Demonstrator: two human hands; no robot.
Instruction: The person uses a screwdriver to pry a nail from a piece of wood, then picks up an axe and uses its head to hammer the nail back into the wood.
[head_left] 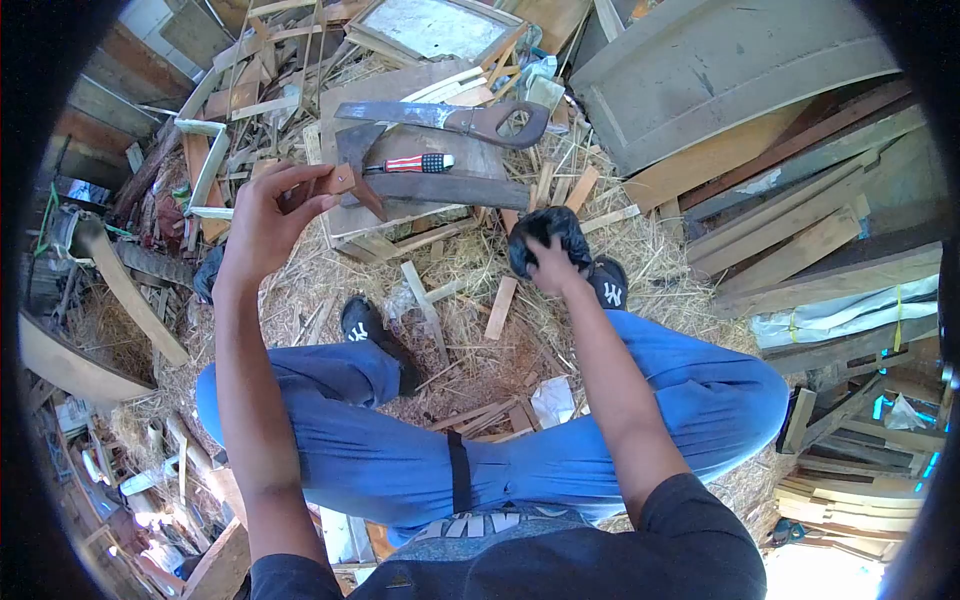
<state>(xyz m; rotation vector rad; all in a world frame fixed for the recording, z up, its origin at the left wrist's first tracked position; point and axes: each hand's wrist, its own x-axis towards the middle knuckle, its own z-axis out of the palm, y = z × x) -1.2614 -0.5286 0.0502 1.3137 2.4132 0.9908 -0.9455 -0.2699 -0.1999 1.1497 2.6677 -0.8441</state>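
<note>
Wooden piece (368, 198) slants rightward from left fingers (303, 175).

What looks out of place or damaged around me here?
A crumpled white scrap lies beside wood offcuts like stray litter. The saw blade looks stained, with whitish patches.

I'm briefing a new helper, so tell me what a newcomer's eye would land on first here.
The big saw, lying across the far part of the board. Just nearer, the stars-and-stripes handle stands out brightly. Then the left hand, pinching a small brown piece by the board's left side.
</note>
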